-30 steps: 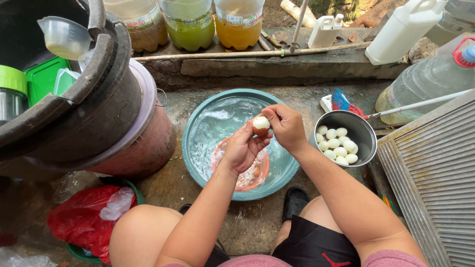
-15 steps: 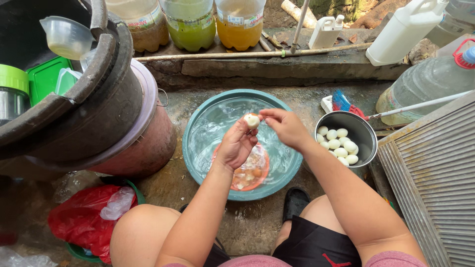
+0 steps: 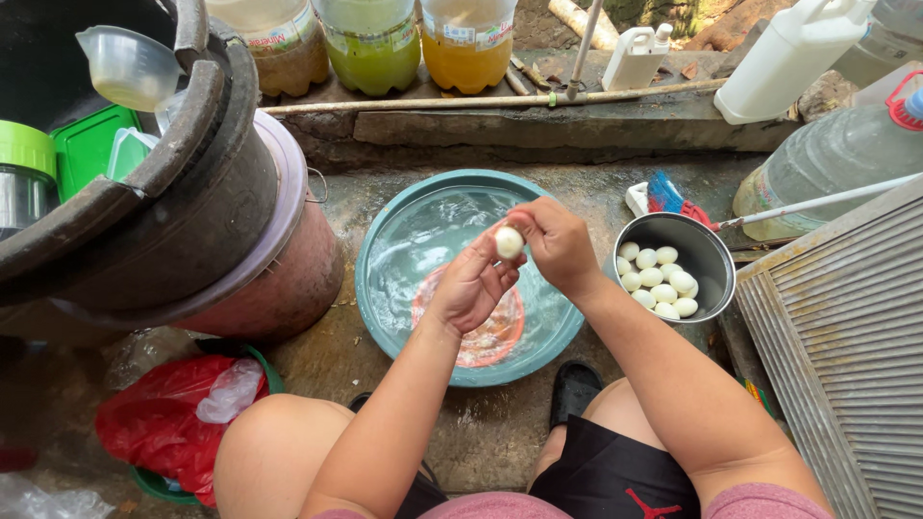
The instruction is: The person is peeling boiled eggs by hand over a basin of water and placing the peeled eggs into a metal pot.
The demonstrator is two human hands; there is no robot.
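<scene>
Head view: egg (image 3: 509, 241) pinched between both hands, left hand (image 3: 471, 288) below-left, right hand (image 3: 556, 242) right; both sets of fingers closed on it, over basin (image 3: 385, 250); steel bowl (image 3: 707, 252) nearer right hand.

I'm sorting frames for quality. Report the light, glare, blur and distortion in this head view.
Head view: soft, even daylight with no hard shadows; bright glare ripples on the water in the teal basin; the egg between left hand and right hand is sharp; wide-angle bending curves the black tub at the left edge.
</scene>
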